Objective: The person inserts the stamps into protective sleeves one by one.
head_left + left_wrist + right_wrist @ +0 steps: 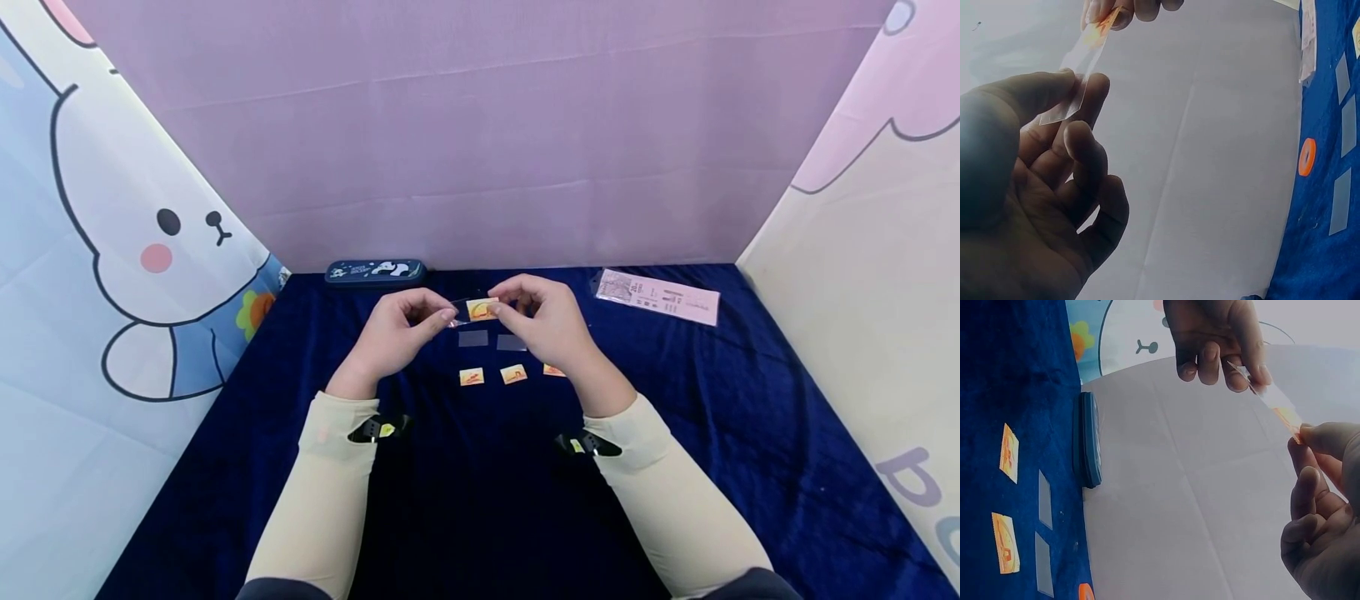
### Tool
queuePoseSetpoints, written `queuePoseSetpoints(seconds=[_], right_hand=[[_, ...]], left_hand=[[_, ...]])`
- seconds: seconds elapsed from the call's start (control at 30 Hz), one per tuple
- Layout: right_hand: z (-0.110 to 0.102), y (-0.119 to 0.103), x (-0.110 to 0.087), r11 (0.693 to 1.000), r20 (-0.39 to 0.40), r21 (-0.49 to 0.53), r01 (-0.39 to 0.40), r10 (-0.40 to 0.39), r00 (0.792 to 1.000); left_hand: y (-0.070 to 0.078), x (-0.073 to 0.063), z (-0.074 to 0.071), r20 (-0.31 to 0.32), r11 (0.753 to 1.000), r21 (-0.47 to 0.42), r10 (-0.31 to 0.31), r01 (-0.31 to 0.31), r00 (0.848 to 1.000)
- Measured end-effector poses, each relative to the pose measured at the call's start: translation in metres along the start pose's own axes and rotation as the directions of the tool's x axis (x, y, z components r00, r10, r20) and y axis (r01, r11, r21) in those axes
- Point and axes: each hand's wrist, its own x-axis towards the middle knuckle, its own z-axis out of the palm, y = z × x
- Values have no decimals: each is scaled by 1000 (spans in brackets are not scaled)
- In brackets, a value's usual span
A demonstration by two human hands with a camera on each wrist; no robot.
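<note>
Both hands hold a small clear plastic sleeve [1063,112] raised over the table, with a yellow-and-orange stamp [482,309] at its right end. My left hand [393,333] pinches the clear end between thumb and index finger, its other fingers loosely bent. At the stamp end, my right hand [551,321] pinches with thumb and index finger. In the right wrist view the stamp [1286,417] overlaps the sleeve, and its outer edge lies under the right fingertips. Below the hands, more clear sleeves [472,338] lie flat in a row, with several similar stamps [471,377] nearer me.
A dark blue pencil case [375,272] lies by the back wall, left of the hands. Toward the back right is a pink printed packet [660,297]. An orange ring-shaped thing [1307,157] rests on the blue cloth [247,467]. Fabric walls enclose the table's back and sides.
</note>
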Motion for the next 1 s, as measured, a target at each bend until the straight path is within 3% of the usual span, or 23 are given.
queuePoseSetpoints(seconds=[0.27, 0.67, 1.0], right_hand=[[0, 1, 0, 1000, -15, 22, -10, 10, 1000], [0, 4, 2, 997, -8, 57, -59, 60, 998], [-7, -31, -2, 993, -7, 94, -72, 73, 997]], left_hand=[[0, 0, 1, 4, 1000, -15, -8, 8, 1000], [-1, 1, 3, -13, 997, -53, 48, -48, 999], [2, 1, 5, -39, 998, -66, 7, -9, 999]])
